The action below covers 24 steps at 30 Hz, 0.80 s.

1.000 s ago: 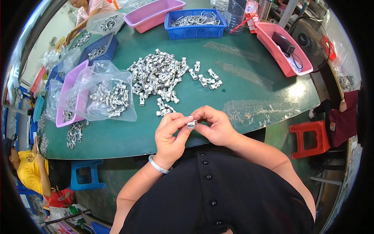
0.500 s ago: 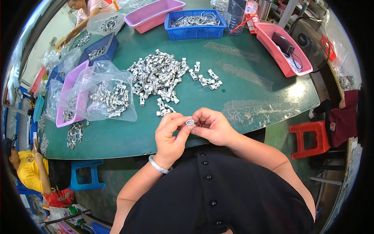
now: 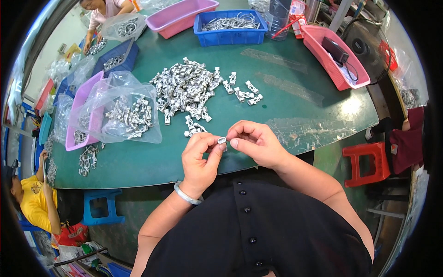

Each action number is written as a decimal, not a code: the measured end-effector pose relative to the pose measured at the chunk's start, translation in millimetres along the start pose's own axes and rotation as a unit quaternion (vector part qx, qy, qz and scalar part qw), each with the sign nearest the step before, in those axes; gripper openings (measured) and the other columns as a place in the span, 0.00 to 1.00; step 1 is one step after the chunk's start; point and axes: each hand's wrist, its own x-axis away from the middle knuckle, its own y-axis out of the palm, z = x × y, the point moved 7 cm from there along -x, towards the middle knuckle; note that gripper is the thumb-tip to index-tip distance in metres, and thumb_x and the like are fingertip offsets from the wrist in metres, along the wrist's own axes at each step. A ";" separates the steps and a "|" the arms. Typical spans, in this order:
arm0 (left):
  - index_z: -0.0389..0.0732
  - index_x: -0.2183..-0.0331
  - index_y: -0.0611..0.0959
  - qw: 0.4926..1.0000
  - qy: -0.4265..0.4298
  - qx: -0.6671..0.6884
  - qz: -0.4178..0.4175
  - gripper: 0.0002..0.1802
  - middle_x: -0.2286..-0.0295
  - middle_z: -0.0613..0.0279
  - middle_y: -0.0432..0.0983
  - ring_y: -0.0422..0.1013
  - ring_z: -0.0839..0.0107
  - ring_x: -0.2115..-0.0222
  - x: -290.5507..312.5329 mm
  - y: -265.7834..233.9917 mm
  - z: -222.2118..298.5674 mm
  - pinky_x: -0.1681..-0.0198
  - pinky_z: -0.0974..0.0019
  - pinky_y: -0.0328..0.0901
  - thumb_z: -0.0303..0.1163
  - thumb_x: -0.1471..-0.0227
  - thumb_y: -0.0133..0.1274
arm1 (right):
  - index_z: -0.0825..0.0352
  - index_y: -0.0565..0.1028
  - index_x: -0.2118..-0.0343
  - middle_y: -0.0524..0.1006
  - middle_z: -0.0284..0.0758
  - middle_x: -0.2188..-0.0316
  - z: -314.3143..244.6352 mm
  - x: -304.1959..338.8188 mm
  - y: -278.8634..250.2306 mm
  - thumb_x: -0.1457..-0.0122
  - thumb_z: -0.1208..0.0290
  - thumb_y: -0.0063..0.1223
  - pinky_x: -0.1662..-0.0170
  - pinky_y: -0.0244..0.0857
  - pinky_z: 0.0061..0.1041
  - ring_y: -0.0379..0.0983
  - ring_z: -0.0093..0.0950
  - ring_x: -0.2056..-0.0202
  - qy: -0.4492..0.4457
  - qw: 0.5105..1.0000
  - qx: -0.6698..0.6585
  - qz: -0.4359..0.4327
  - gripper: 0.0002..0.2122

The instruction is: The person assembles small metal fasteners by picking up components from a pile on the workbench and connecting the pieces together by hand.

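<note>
My left hand is closed in a pinch on a small silvery metal fitting, its oval open end facing up between thumb and forefinger. My right hand is just beside it, fingers curled and thumb close to the forefinger at the fitting's right side. Whatever lies between those right fingertips is too small to make out. Beyond my hands lies a large heap of similar metal fittings with pale looped parts. A few loose fittings lie right of the heap, and others sit just past my left fingers.
On the green table, a clear bag of fittings leans on a purple basket at left. A blue bin and pink baskets stand farther back. Co-workers sit at far left and left; a red stool is at right.
My right hand has shifted slightly right and up, its fingertips drawing a little apart from the fitting. My left hand has moved slightly left and up, still pinching the fitting, which is tilted differently.
</note>
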 end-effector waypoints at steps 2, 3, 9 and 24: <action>0.35 0.73 0.77 1.000 0.006 -0.018 -0.003 0.05 0.76 0.62 0.68 0.65 0.77 0.78 -0.3 0.4 0.2 0.76 0.77 0.60 0.20 0.59 0.53 | 0.70 0.70 0.71 0.69 0.28 0.69 -4.3 -0.9 2.7 0.48 0.78 0.46 0.67 0.57 0.12 0.62 0.13 0.69 0.015 1.000 -0.003 0.003 0.03; 0.35 0.74 0.77 0.998 0.035 -0.043 0.001 0.06 0.76 0.62 0.68 0.65 0.75 0.78 -0.1 0.3 2.6 0.77 0.75 0.60 0.19 0.60 0.54 | 0.70 0.70 0.71 0.69 0.28 0.69 -3.9 -1.6 3.4 0.49 0.78 0.46 0.67 0.57 0.12 0.63 0.13 0.69 0.011 1.000 -0.012 0.002 0.03; 0.35 0.73 0.78 0.985 0.116 -0.123 0.016 0.09 0.78 0.61 0.67 0.64 0.70 0.79 0.0 -1.2 17.1 0.78 0.72 0.59 0.18 0.64 0.55 | 0.71 0.70 0.72 0.68 0.29 0.71 -2.2 -0.7 1.4 0.50 0.82 0.47 0.67 0.59 0.14 0.64 0.14 0.70 -0.011 1.000 0.008 0.013 0.02; 0.36 0.74 0.78 0.964 0.191 -0.185 0.019 0.10 0.78 0.62 0.68 0.64 0.68 0.79 1.8 0.3 29.1 0.77 0.70 0.59 0.18 0.67 0.56 | 0.70 0.70 0.75 0.70 0.27 0.76 -9.1 -0.1 -0.8 0.52 0.78 0.49 0.70 0.60 0.14 0.64 0.13 0.75 -0.071 0.991 0.108 0.034 0.02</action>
